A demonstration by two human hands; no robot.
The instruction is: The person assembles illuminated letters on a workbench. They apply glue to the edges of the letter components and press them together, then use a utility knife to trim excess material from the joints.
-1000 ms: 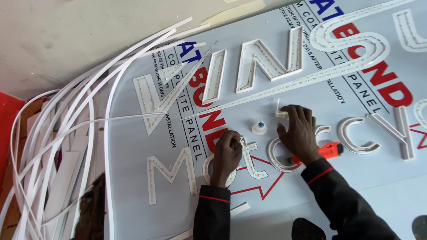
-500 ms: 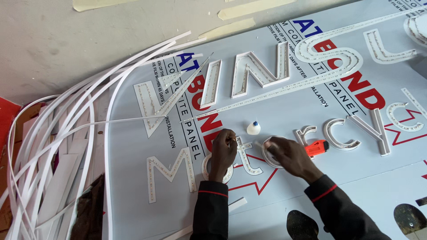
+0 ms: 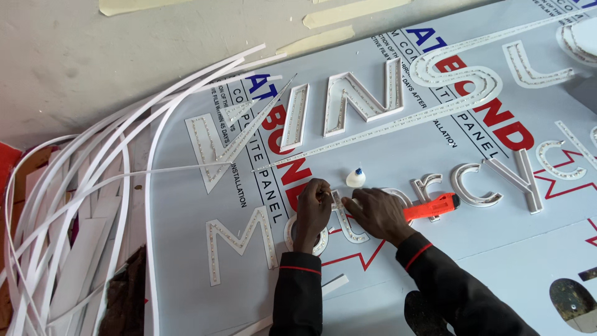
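channel letters (image 3: 348, 224) lie on the grey sign panel (image 3: 186, 249) at lower centre. white strips (image 3: 74, 186) fan at far left. left hand (image 3: 313, 208) pinches a letter's edge; right hand (image 3: 379, 214) presses beside it, grasping an orange cutter (image 3: 435, 205). glue bottle (image 3: 356, 178) stands just above.

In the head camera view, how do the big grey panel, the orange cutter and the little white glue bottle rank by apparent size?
1. Grey panel, by far the largest; it runs out of view.
2. Orange cutter, partly hidden under the right hand.
3. White glue bottle, smallest.
All three lie at a similar distance, so the order looks safe.
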